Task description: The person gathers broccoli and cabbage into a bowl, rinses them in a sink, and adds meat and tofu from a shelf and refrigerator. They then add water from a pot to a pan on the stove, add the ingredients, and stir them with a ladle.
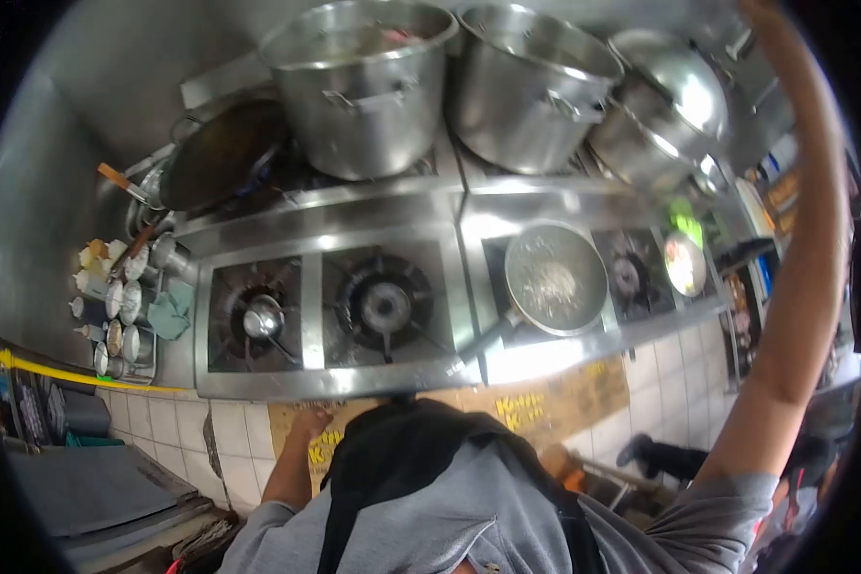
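My left hand (310, 422) hangs low beside the black apron, below the stove's front edge. Its fingers are too small and blurred to make out. My right arm stretches up along the right side, and the hand at its end is cut off by the top edge of the view. A pan (557, 278) with a pale, bubbly liquid sits on a right-hand burner, its dark handle pointing to the lower left. On the left burner lies a small metal ladle or bowl (262, 317). The burner (386, 306) between them bears no pan.
Two large steel pots (365, 120) (521, 110) and a dark wok (222, 158) stand at the back. Seasoning containers (132, 342) are at the left. A plate of food (684, 265) rests at the right. Another person's leg (674, 459) shows at lower right.
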### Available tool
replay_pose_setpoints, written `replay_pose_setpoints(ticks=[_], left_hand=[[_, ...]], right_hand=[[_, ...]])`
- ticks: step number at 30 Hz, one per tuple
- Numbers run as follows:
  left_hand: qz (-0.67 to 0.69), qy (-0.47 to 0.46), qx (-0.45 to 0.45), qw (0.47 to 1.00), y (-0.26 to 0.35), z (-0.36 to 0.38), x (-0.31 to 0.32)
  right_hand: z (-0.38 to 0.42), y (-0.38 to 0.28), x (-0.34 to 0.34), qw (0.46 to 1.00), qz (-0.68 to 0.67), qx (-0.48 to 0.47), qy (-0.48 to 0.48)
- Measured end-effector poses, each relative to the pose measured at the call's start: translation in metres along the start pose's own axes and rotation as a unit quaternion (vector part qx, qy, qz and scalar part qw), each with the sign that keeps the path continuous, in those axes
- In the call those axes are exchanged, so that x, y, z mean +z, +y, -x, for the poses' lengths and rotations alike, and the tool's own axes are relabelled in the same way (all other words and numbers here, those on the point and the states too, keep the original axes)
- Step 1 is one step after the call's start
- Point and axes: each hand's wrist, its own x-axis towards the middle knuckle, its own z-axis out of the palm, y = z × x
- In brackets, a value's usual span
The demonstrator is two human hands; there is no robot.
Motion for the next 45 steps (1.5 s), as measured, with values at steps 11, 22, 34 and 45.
replay_pose_setpoints(ticks=[11,22,34,45], left_hand=[[0.153,-0.018,-0.102,0.983,-0.058,-0.004,0.031],[0.196,-0.044,-0.145,0.969,-0.082,-0.014,0.039],[0.143,-0.063,-0.123,0.980,-0.067,-0.021,0.029],[0.078,-0.059,-0.058,0.993,-0.047,-0.026,0.047]], right_hand=[[-0.065,-0.189,0.045,0.969,-0.156,-0.183,0.063],[-0.058,-0.197,0.062,0.859,-0.318,-0.065,-0.396],[-0.030,-0.110,0.051,0.827,-0.358,0.020,-0.433],[0.108,0.046,0.017,0.802,-0.398,0.064,-0.441]])
